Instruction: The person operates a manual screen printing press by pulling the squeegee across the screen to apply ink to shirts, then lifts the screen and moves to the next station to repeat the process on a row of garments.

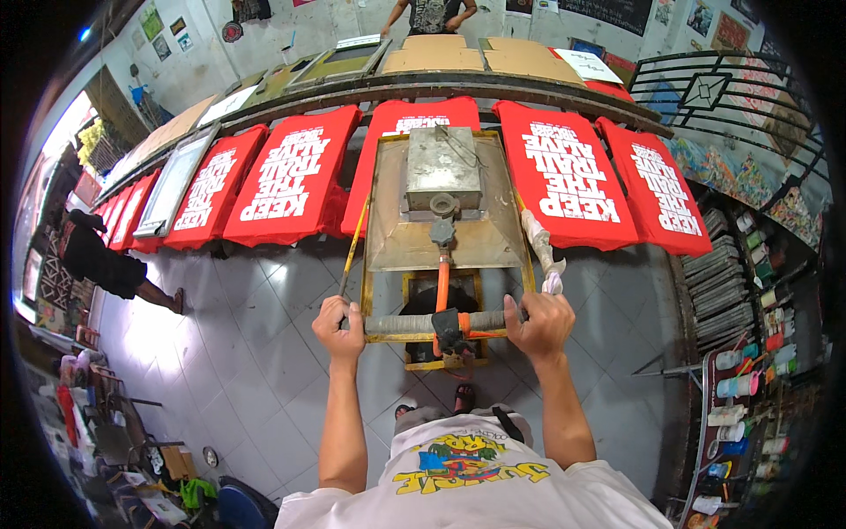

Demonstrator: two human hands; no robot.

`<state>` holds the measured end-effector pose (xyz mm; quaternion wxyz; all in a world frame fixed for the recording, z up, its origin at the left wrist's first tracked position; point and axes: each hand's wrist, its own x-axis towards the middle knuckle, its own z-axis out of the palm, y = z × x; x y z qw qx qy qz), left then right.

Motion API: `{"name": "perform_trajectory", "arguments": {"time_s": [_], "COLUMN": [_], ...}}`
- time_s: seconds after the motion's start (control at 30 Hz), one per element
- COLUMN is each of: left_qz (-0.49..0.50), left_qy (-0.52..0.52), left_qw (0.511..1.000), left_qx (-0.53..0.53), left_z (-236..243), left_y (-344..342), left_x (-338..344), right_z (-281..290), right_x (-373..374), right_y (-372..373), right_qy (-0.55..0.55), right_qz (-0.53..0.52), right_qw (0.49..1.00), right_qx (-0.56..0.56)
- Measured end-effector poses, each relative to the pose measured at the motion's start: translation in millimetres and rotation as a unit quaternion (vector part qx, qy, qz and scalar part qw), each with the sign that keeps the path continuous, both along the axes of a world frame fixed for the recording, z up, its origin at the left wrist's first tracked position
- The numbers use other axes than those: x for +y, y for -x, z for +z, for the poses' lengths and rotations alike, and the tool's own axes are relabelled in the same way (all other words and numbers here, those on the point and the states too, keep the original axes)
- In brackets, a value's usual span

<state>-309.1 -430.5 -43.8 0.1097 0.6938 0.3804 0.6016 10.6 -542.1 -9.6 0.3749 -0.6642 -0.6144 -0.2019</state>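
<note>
My left hand is closed around the left end of a cloth-wrapped handlebar. My right hand grips the bar's other end, thumb resting on top. The bar belongs to a yellow metal frame carrying a wide brown-grey hood with a metal box on top, apparently a dryer. An orange hose runs from a grey fitting to the bar, past a black part. The hood covers much of a red printed T-shirt; its far end shows beyond. A knotted whitish cloth hangs at the frame's right side.
More red T-shirts with white print lie along the long bench, left and right. A printing screen frame rests among them. One person stands far left, another behind the bench. Paint pots crowd a right-hand rack.
</note>
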Motion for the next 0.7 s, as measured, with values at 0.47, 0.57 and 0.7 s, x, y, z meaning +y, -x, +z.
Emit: {"name": "perform_trajectory", "arguments": {"time_s": [0.47, 0.57, 0.7], "left_qz": [0.018, 0.015, 0.018], "left_qy": [0.024, 0.018, 0.014], "left_qw": [0.998, 0.998, 0.999], "left_qx": [-0.055, -0.054, -0.049], "left_z": [1, 3, 1], "left_y": [-9, -10, -9], "left_x": [-3, -3, -2], "right_z": [-6, -6, -6], "right_x": [1, 0, -2], "right_y": [-8, -8, -9], "right_qy": [-0.035, -0.04, -0.034], "right_qz": [0.059, 0.069, 0.071], "right_qw": [0.997, 0.997, 0.997], "right_qx": [-0.02, -0.018, -0.017]}}
